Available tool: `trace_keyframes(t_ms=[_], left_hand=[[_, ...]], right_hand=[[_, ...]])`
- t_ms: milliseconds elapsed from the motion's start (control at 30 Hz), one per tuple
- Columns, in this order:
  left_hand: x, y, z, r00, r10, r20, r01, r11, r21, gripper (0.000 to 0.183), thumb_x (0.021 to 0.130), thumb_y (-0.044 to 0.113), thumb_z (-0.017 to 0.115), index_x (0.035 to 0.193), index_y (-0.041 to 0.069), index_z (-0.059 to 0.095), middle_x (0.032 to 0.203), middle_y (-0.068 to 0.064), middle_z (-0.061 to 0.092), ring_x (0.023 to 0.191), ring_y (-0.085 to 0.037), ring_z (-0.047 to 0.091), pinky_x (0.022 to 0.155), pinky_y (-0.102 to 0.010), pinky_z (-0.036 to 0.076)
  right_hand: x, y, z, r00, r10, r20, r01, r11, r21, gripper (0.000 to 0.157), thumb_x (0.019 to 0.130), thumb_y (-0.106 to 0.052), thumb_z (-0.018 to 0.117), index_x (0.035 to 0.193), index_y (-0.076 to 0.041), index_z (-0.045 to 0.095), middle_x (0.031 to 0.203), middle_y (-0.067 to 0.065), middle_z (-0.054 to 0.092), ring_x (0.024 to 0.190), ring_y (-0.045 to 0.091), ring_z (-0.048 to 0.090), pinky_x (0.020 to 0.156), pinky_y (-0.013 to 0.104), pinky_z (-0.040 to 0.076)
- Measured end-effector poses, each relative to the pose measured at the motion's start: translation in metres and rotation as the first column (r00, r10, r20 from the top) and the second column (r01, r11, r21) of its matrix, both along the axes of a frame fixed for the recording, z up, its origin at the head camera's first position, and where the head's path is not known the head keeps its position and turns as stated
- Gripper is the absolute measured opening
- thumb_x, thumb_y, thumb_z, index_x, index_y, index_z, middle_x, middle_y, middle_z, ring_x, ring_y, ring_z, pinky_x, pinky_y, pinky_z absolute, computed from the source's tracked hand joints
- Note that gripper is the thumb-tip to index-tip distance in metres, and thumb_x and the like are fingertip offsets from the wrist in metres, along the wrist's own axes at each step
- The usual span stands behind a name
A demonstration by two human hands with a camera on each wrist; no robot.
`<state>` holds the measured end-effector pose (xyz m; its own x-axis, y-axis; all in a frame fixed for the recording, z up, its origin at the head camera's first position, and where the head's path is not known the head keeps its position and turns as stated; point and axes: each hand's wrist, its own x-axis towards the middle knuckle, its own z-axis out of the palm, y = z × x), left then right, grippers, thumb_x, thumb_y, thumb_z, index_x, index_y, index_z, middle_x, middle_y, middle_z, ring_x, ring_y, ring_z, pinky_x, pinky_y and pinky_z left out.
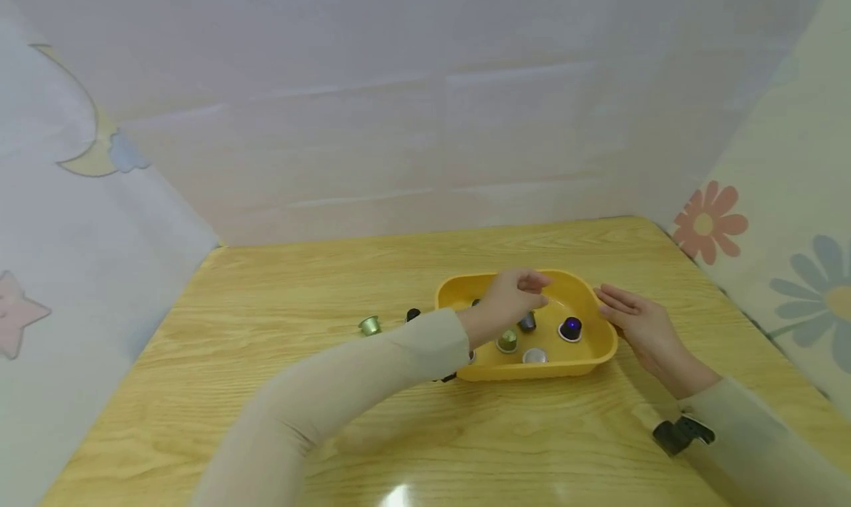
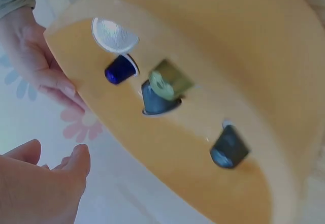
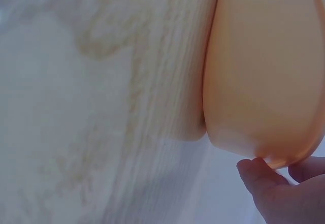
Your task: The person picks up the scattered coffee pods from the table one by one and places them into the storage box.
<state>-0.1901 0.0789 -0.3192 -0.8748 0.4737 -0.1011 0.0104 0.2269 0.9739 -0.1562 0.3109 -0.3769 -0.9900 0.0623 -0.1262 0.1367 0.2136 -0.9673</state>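
Head view: reaching over the yellow tray (image 1: 525, 372) on the wooden table (image 1: 299, 270) with the left hand (image 1: 508, 300), thumb and fingers moderately parted, nothing visible between. At the tray's right end, the right hand (image 1: 641, 329), fingers nearly straight, apparently bracing rather than gripping. Inside the tray, a dark purple capsule (image 1: 570, 328), a gray-blue capsule (image 1: 527, 321), a green capsule (image 1: 507, 341) and a silver-lidded capsule (image 1: 535, 356); outside, to the left on the tabletop, a pale green capsule (image 1: 369, 325) and a black capsule (image 1: 412, 315). Best, in judgement: carry the left forearm high over the near rim, clear of anything loose.

Left wrist view: at lower left, bare fingertips, with no capsule in contact. Overlapping in this view, the green capsule and the gray-blue one; whether touching, impossible to tell. Off by itself in the tray, a dark gray capsule (image 2: 231, 145). Advisable: pinch each capsule lightly by its sides and release low, over bare floor.

Right wrist view: fingertips of the right hand touching the tray's end; firmness impossible to tell. Sensible: press gently and evenly, without tipping.
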Motion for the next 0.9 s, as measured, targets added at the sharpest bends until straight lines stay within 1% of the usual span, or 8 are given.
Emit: trace_keyframes(t_ms=[67,267,367,433,533,633,733,900], left_hand=[[-0.001,-0.008,0.002,1.0,0.002,-0.017,-0.002,1.0,0.008,0.022,0.093,0.0,0.063,0.115,0.003,0.065,0.118,-0.003,0.064,0.114,-0.017,0.057,0.092,-0.024,0.049],[-0.005,-0.034,0.009,0.997,0.042,-0.068,-0.041,0.999,0.022,0.025,0.092,0.0,0.064,0.117,0.002,0.064,0.119,-0.007,0.065,0.115,-0.019,0.059,0.093,-0.024,0.049],[-0.006,-0.046,0.013,0.997,0.044,-0.061,-0.042,0.998,0.037,0.027,0.093,0.001,0.064,0.12,0.002,0.063,0.122,-0.007,0.064,0.116,-0.02,0.058,0.095,-0.026,0.049],[-0.007,-0.054,0.015,0.997,0.047,-0.055,-0.045,0.998,0.049,0.028,0.093,0.002,0.064,0.121,0.001,0.062,0.123,-0.008,0.063,0.117,-0.021,0.058,0.095,-0.027,0.049],[-0.006,-0.065,0.018,0.997,0.056,-0.052,-0.052,0.996,0.068,0.029,0.093,0.003,0.064,0.122,0.0,0.061,0.124,-0.01,0.063,0.116,-0.022,0.059,0.094,-0.029,0.049],[-0.006,-0.076,0.02,0.996,0.069,-0.051,-0.064,0.993,0.095,0.03,0.094,0.001,0.063,0.124,-0.002,0.06,0.126,-0.012,0.062,0.115,-0.024,0.059,0.094,-0.029,0.05],[-0.007,-0.086,0.02,0.994,0.088,-0.059,-0.082,0.992,0.098,0.031,0.094,0.001,0.063,0.124,-0.003,0.059,0.125,-0.013,0.062,0.115,-0.024,0.059,0.095,-0.029,0.049],[-0.01,-0.099,0.02,0.992,0.106,-0.072,-0.1,0.992,0.082,0.031,0.094,0.003,0.063,0.124,-0.002,0.06,0.125,-0.012,0.062,0.115,-0.024,0.058,0.097,-0.031,0.048]], right_hand=[[0.0,0.001,0.0,1.0,-0.005,-0.005,0.005,1.0,-0.008,0.061,0.103,-0.015,0.05,0.151,0.007,0.018,0.147,0.016,0.029,0.097,-0.018,0.053,0.082,0.01,0.048],[0.0,0.005,-0.001,1.0,-0.01,-0.017,0.01,0.999,-0.036,0.064,0.102,-0.016,0.052,0.15,0.008,0.018,0.143,0.005,0.038,0.094,-0.018,0.055,0.081,0.01,0.048],[-0.001,0.008,-0.002,1.0,-0.012,-0.016,0.011,0.998,-0.068,0.065,0.102,-0.017,0.052,0.15,0.008,0.016,0.141,0.001,0.04,0.094,-0.016,0.056,0.081,0.01,0.048],[-0.001,0.01,-0.002,1.0,-0.01,-0.017,0.009,0.997,-0.071,0.065,0.102,-0.017,0.052,0.15,0.008,0.016,0.141,-0.001,0.041,0.094,-0.016,0.057,0.081,0.01,0.048],[-0.001,0.011,-0.003,1.0,-0.012,-0.014,0.011,0.994,-0.104,0.066,0.101,-0.014,0.053,0.15,0.008,0.015,0.137,-0.005,0.045,0.093,-0.016,0.057,0.08,0.01,0.049],[0.0,0.012,-0.002,1.0,-0.016,-0.01,0.014,0.991,-0.132,0.068,0.1,-0.013,0.055,0.15,0.008,0.015,0.134,-0.009,0.048,0.092,-0.017,0.056,0.079,0.01,0.049],[0.001,0.013,-0.002,1.0,-0.022,-0.005,0.021,0.988,-0.15,0.069,0.1,-0.014,0.056,0.15,0.008,0.014,0.131,-0.013,0.05,0.091,-0.017,0.057,0.079,0.01,0.049],[0.003,0.015,0.0,1.0,-0.028,-0.001,0.027,0.99,-0.138,0.069,0.1,-0.014,0.056,0.15,0.008,0.015,0.134,-0.01,0.048,0.091,-0.017,0.056,0.079,0.01,0.049]])
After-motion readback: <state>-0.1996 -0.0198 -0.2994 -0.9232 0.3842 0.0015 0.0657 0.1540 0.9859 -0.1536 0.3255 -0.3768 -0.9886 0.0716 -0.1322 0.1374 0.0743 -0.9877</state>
